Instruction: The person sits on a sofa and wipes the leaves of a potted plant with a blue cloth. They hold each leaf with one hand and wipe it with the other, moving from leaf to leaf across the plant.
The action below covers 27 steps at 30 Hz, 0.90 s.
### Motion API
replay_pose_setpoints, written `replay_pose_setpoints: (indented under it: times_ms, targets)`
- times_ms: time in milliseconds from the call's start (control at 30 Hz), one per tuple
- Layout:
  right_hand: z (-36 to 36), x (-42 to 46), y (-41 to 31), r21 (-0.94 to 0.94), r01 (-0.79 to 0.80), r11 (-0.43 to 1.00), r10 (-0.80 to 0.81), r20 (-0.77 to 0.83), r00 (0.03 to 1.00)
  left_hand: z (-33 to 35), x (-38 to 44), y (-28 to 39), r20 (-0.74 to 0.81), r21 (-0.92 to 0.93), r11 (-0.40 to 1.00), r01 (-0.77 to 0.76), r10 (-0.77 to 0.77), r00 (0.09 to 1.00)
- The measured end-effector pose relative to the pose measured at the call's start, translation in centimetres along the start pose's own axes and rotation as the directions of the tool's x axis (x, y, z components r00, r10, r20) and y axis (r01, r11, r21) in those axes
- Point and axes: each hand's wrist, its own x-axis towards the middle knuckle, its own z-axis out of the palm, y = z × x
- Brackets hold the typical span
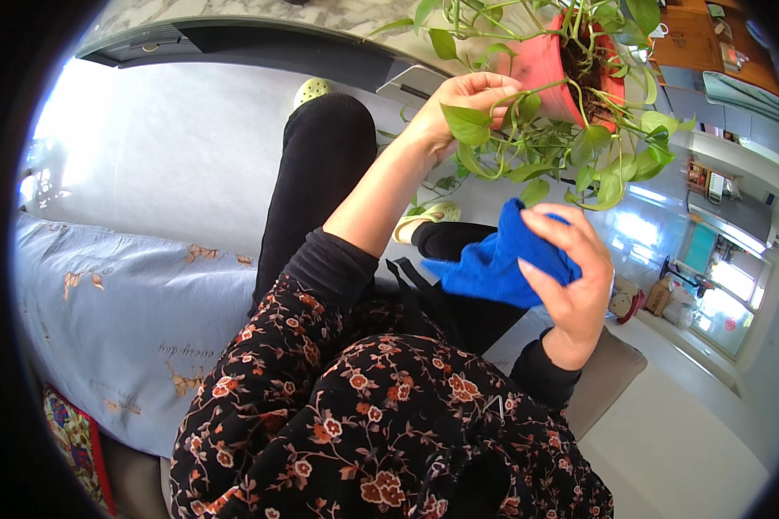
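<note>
A pothos plant with trailing green vines grows in a red plastic pot, its soil visible at the rim. My left hand reaches up to the pot's near side, with thumb and fingers pinched on a vine stem; leaves partly cover the fingertips. Lower and to the right, my right hand holds a crumpled blue cloth. The cloth hangs just below the leaves, over my leg. Thumb and fingers curve around it, and part of it is hidden behind them.
The pot stands on a marble-patterned tabletop with a dark side and a drawer. Vines dangle past its edge towards the floor. Left of me is a sofa with a blue-grey cover; a grey cushion lies at right.
</note>
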Motion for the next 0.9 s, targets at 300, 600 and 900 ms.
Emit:
replay_pose_setpoints:
  times_ms: [300,600,900]
  targets:
    - [7.0,5.7,-3.4,0.637,-0.122,0.761,-0.03,0.223,0.974,1.2,0.0,-0.7,-0.026,0.046,0.99,-0.136,0.137,0.99]
    - [4.2,9.2,-2.4,-0.307,-0.076,0.949,0.015,-0.197,0.98,1.0,-0.8,-0.4,-0.149,-0.169,0.979,-0.111,0.086,0.985]
    - [2.0,8.8,-1.4,-0.552,-0.298,0.779,0.24,-0.176,0.955,1.1,-0.5,-1.8,-0.17,-0.207,0.972,-0.114,0.079,0.982]
